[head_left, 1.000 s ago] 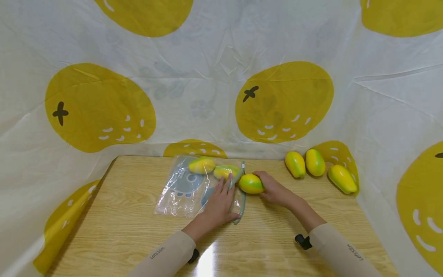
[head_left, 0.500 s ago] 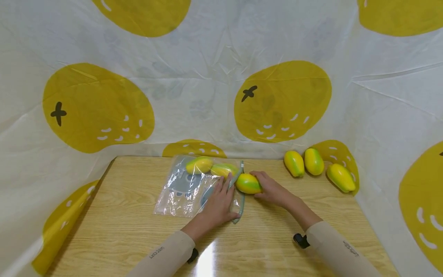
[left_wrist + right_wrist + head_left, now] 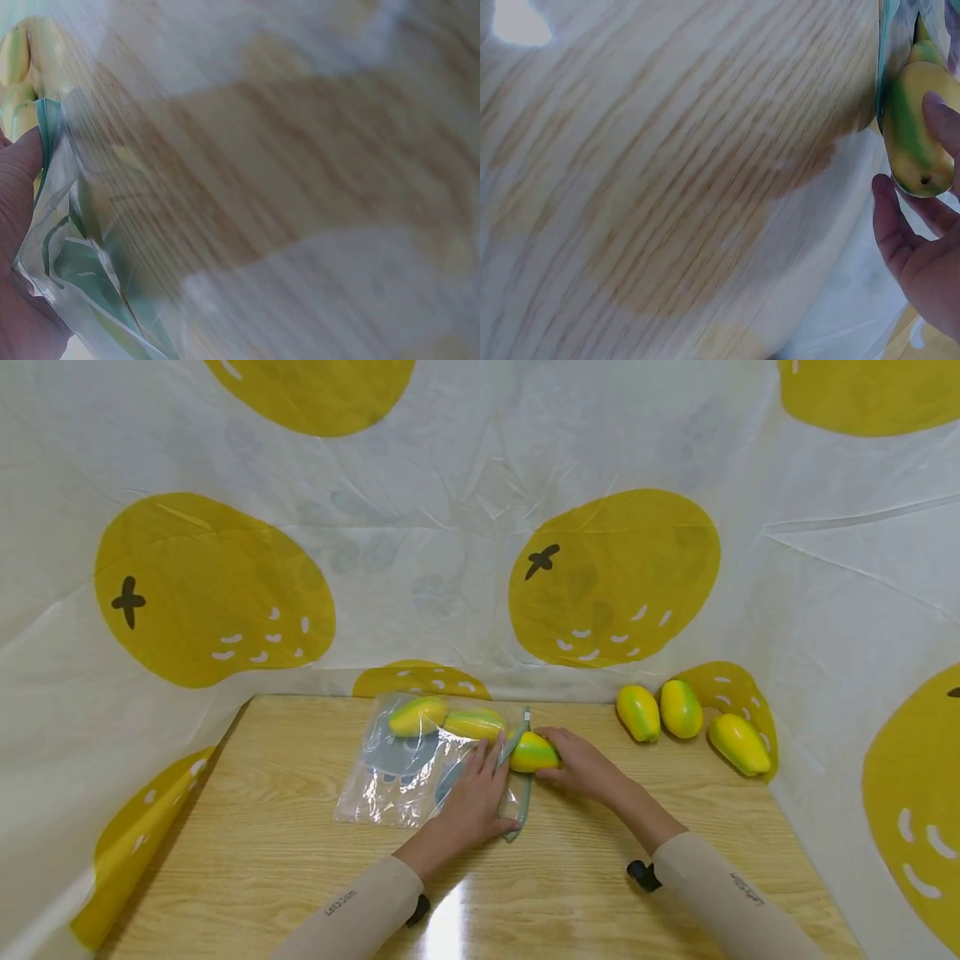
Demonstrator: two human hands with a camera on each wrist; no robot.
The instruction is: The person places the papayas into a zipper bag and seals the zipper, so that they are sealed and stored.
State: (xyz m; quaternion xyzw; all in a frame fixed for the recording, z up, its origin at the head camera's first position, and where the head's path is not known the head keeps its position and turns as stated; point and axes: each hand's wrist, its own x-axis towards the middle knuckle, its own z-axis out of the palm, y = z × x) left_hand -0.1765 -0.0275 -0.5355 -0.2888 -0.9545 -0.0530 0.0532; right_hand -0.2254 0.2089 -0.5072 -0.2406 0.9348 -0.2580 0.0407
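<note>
A clear zip bag [image 3: 375,810] with a grey-blue print lies flat on the table, its mouth facing right. Two yellow-green papayas [image 3: 417,717] lie inside along its far side. My left hand [image 3: 470,797] rests on the bag near the mouth, fingers extended by the raised teal zip edge [image 3: 46,139] and thumb apart by the lower edge. My right hand [image 3: 583,767] grips a third papaya [image 3: 534,752], whose front end sits in the mouth. In the right wrist view this papaya [image 3: 919,135] lies between thumb and fingers.
Three more papayas [image 3: 682,709] lie at the table's far right corner. A white cloth [image 3: 420,585] with big yellow fruit prints stands behind and along both sides of the wooden table [image 3: 285,877].
My right hand has moved slightly left, pushing its papaya into the bag's mouth. The two papayas inside have slid left. My left hand stays almost still.
</note>
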